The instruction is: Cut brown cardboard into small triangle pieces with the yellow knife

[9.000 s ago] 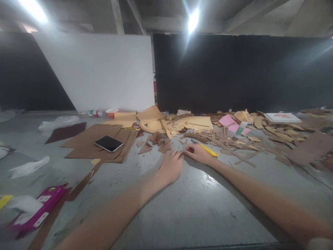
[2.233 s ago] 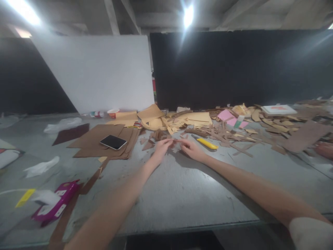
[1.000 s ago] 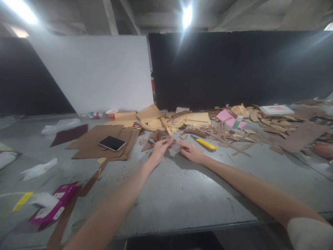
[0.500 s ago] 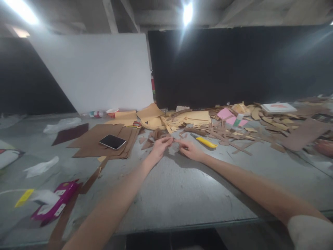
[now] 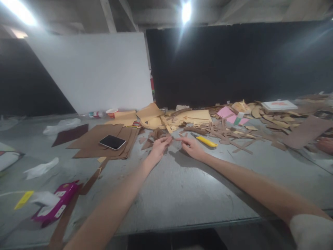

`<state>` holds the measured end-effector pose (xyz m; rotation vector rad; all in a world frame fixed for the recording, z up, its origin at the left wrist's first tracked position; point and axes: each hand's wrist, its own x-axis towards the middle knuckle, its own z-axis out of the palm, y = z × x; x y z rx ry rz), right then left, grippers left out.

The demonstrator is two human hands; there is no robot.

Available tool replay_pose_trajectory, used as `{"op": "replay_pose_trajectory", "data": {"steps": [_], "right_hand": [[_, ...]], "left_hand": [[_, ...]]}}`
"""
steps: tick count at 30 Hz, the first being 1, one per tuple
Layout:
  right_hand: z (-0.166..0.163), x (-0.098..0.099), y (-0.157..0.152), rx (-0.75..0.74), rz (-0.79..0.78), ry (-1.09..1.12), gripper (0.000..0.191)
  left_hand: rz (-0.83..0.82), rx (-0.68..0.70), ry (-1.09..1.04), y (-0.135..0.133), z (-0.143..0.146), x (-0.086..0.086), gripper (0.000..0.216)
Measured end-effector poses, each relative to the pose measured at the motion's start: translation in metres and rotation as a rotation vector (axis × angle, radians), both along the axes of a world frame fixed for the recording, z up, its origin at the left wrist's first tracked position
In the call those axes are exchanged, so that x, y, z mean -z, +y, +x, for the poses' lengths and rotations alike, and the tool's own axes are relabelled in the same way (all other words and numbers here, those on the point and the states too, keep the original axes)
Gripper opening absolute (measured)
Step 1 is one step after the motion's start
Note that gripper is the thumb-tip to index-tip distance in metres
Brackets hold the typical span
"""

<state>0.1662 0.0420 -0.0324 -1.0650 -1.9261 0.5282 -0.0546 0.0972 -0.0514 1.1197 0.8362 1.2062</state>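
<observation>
My left hand (image 5: 159,147) is stretched far out over the grey table (image 5: 182,194), its fingertips pinched together at the edge of a small heap of brown cardboard scraps (image 5: 154,136). What they pinch is too small to name. My right hand (image 5: 191,148) lies a short way to the right, palm down, with the forefinger stretched toward the left hand and nothing in it. A yellow utility knife (image 5: 206,141) lies just right of my right hand, not touched.
A dark phone (image 5: 112,142) rests on a stack of brown cardboard sheets (image 5: 91,139) at the left. Tan sheets, strips and pink paper (image 5: 229,115) litter the back. A magenta box (image 5: 53,208) and white wrappers lie near left. Another person's hand (image 5: 325,144) shows at far right.
Over the last second my hands have drawn slightly apart. Nine seconds ago my right hand lay against the yellow knife; it now rests to its left.
</observation>
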Motion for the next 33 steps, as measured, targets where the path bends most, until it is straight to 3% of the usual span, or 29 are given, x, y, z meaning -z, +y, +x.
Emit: {"op": "replay_pose_trajectory", "data": {"steps": [19,33], "right_hand": [[-0.003,0.008,0.010,-0.028,-0.022,-0.032,0.036],[-0.001,0.014,0.015,0.000,0.031,-0.037,0.030]], "left_hand": [[0.176,0.026,0.290,-0.013,0.001,-0.004,0.055],[0.188,0.076,0.250,-0.018,0.008,-0.011,0.056]]}}
